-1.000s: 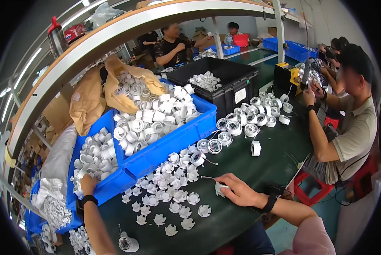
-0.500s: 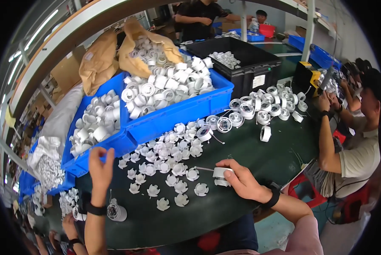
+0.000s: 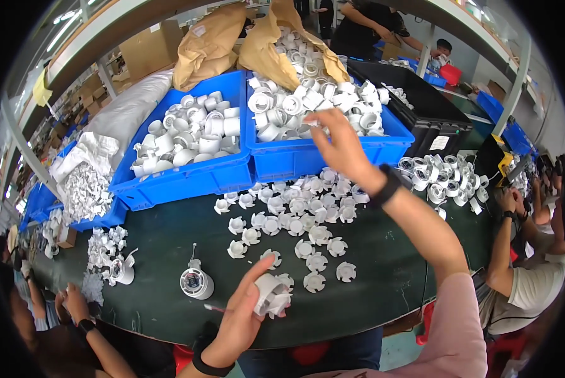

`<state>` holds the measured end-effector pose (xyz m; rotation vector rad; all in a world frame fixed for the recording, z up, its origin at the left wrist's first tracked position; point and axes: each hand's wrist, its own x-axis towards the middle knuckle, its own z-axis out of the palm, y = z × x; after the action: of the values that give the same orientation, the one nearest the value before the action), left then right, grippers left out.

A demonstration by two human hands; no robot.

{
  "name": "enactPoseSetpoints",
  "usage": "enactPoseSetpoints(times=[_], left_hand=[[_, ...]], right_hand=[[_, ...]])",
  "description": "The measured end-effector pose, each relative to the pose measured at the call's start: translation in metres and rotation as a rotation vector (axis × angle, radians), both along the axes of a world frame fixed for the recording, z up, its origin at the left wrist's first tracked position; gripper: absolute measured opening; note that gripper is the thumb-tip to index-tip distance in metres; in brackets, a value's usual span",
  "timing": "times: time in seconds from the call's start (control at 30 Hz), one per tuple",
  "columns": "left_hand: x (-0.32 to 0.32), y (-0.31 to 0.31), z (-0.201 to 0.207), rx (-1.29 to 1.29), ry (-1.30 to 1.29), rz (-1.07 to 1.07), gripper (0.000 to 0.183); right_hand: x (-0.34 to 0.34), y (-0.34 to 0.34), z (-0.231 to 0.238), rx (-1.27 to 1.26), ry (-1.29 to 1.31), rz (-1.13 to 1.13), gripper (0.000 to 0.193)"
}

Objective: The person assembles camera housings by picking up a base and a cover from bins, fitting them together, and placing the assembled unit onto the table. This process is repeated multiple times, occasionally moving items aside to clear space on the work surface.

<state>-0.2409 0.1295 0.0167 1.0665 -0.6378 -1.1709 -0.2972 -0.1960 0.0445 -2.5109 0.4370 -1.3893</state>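
Note:
My left hand (image 3: 238, 324) is low at the table's near edge, shut on a white plastic cylinder (image 3: 271, 295) with a notched flange. A black band is on that wrist. My right hand (image 3: 340, 143), with a black watch and a pink sleeve, reaches far forward over the right blue bin (image 3: 307, 160). Its fingertips lie on the heap of white ring-shaped parts (image 3: 295, 101). Whether they grip one I cannot tell. Several white notched discs (image 3: 295, 217) lie scattered on the dark green table (image 3: 169, 233) between my hands.
A second blue bin (image 3: 181, 179) of white parts stands on the left, a black bin (image 3: 421, 101) on the right. Two round parts with wires (image 3: 196, 283) (image 3: 123, 271) stand near the front. A seated person (image 3: 528, 290) works at the right; another person's hand (image 3: 74, 302) is at lower left.
My right hand left the table's front and reached forward into the right blue bin. My left hand drew back from the bins and now holds the white cylinder. The view swung left.

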Motion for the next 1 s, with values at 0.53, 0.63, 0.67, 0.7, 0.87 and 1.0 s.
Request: enactPoseSetpoints(times=[0.53,0.63,0.67,0.7,0.87,1.0], left_hand=[[0.017,-0.007,-0.027,-0.127,-0.139,0.290,0.038],[0.005,-0.016,-0.031,-0.058,-0.209,0.256,0.045],[-0.002,-0.019,-0.032,-0.098,-0.277,0.277,0.045],[-0.008,-0.022,-0.034,-0.131,-0.323,0.299,0.044],[-0.028,-0.023,-0.035,-0.173,-0.333,0.274,0.032],[-0.044,-0.029,-0.031,-0.257,-0.435,0.298,0.033]], right_hand=[[-0.047,0.139,-0.018,0.931,0.142,0.484,0.056],[-0.072,0.184,-0.040,0.816,0.184,0.544,0.073],[-0.080,0.188,-0.042,0.672,0.258,0.525,0.069],[-0.087,0.194,-0.047,0.695,0.220,0.512,0.068],[-0.109,0.202,-0.055,0.701,0.067,0.503,0.068],[-0.119,0.208,-0.060,0.679,0.122,0.479,0.068]])
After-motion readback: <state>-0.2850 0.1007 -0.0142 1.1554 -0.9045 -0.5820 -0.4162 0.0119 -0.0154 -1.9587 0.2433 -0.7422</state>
